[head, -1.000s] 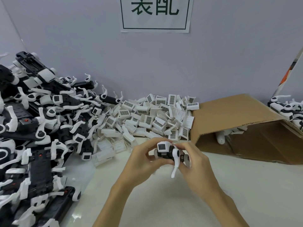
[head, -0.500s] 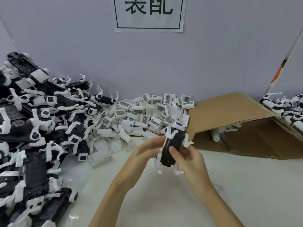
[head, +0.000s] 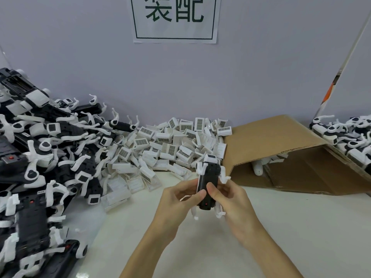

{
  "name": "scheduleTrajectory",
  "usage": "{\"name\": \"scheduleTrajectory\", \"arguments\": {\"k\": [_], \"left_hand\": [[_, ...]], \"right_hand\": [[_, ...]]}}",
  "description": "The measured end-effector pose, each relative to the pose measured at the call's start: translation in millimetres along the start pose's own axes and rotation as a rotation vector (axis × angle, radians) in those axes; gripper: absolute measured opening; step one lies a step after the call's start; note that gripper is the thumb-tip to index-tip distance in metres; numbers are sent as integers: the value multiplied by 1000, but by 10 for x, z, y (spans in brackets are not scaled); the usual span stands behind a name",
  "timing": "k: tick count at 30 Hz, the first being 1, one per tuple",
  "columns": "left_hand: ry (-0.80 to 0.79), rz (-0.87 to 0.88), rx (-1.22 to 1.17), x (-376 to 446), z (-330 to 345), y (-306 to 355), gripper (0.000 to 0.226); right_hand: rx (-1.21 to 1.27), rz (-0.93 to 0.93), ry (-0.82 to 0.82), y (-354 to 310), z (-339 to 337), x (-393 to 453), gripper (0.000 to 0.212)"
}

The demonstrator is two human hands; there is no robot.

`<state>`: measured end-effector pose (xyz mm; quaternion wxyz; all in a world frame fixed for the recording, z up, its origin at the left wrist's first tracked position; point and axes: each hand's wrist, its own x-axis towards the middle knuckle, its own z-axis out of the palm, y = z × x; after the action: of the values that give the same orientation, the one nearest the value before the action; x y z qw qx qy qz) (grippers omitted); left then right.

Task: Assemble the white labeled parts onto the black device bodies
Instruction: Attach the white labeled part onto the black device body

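We find open surface [head: 291, 227] in front of and to the right of both hands, a bare white stretch reaching the near edge. To the left, a heap of black device bodies [head: 40, 157] with white arms blocks passage from the wall to the near edge. Behind the hands, a pile of white labeled parts [head: 170, 145] fills the ground up to the wall [head: 261, 77]. At right rear, a tipped cardboard box [head: 281, 141] closes that side, more devices [head: 345, 135] lying beyond it
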<state>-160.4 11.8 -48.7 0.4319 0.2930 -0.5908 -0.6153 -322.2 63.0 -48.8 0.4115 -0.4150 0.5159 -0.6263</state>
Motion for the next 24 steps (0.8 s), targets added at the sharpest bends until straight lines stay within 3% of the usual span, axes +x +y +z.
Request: {"name": "scheduleTrajectory", "arguments": {"k": [4,7,10,13,15,19,21,24], "left_hand": [[-18,-19,79,13,-11,-34,29],[166,15,213,43,-5,-107,20],[290,74,283,82,-94,-173,16],[343,50,252,112,-169,-216,22],[362,9,259,127,-168,-234,29],[349,-21,306,143,-177,-250,32],[344,-12,327,140,-191,-256,33],[355,-14,342,152,-207,-268,34]], "right_hand": [[-162,-51,17,-46,1,11,24],[-395,-182,61,-212,-57,144,30],[-629,-452,271,-623,-290,443,42],[-820,-622,532,-1129,-697,843,38],[-993,-608,730,-1379,-1040,1130,36],[-1164,-350,963,-1577,-1677,1466,42],[-1201,-279,976,-1586,-1770,1500,48],[-1214,-423,905,-1534,-1546,1408,57]]}}
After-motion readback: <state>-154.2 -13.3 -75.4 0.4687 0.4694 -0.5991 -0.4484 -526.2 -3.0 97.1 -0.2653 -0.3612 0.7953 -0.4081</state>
